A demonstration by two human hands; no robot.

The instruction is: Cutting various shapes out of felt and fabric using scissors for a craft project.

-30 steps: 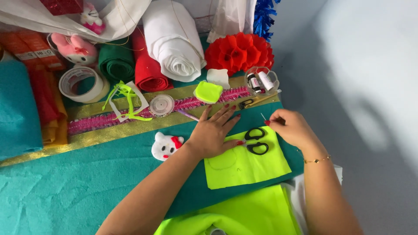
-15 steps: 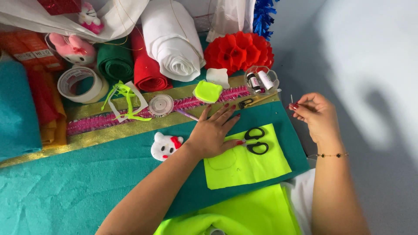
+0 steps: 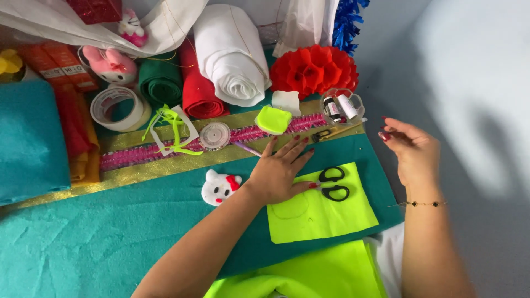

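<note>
The neon felt square (image 3: 320, 212) lies on the teal cloth (image 3: 110, 243), with black scissors (image 3: 333, 184) on its upper edge. The left hand (image 3: 279, 171) presses flat on the square's upper-left corner, fingers spread open and gripping nothing; its thumb tip almost touches the scissor handles. That hand, the square and the scissors sit as they did half a second ago. The right hand (image 3: 411, 152) has hardly shifted since then, though a second ago it was down beside the scissors; now it is raised off the cloth to the right, well apart from the square, fingertips pinched together. Whatever they pinch is too small to tell.

Just left of the left wrist lies a white cat-head plush (image 3: 219, 186) with a red bow. Above the fingers run a pink sequin strip (image 3: 165, 152) and a gold band, with a round pin wheel (image 3: 214, 136), a small neon cat-shaped cutout (image 3: 273, 119) and a clear thread box (image 3: 342, 106) along them. Behind stand rolls of green (image 3: 160, 83), red (image 3: 199, 91) and white felt (image 3: 232, 60), a red paper flower (image 3: 313, 70) and a tape roll (image 3: 118, 107). At far left, orange packs (image 3: 61, 69) with small white labels lean upright.
</note>
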